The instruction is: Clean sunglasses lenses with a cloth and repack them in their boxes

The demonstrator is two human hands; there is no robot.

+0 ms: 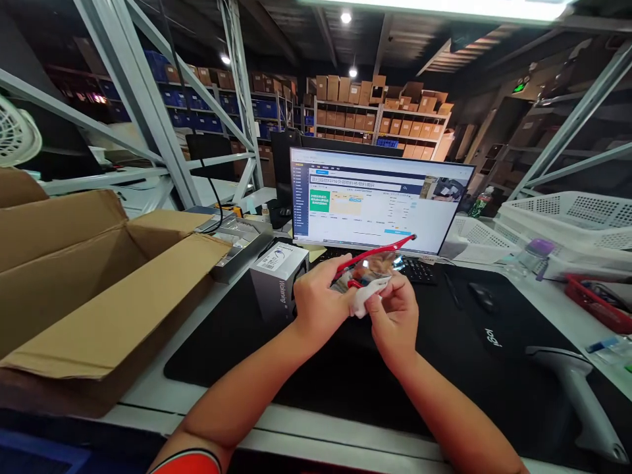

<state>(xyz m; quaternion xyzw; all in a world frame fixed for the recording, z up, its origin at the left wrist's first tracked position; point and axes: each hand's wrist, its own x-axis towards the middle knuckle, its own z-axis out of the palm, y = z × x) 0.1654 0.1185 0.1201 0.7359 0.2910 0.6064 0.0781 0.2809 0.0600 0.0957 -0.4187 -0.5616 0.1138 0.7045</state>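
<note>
My left hand [320,296] is closed around what looks like a pair of red-framed glasses [380,253], held over the desk in front of the monitor. One slim red arm with a dark tip points up to the right, and a shiny, reflecting lens shows below it. Pinched between the thumb and fingers of my right hand [397,316] is a crumpled white tissue [366,297], pressed against the glasses. The fingers hide part of the frame. Just left of my left hand stands a dark grey box [269,289] with a white label on top.
An open cardboard box [113,289] stands at the left. Behind my hands is a monitor [345,224] with a keyboard [419,270] below. A mouse [481,297] and a barcode scanner [575,388] lie on the black desk mat [444,368]. White baskets [573,220] are stacked at right.
</note>
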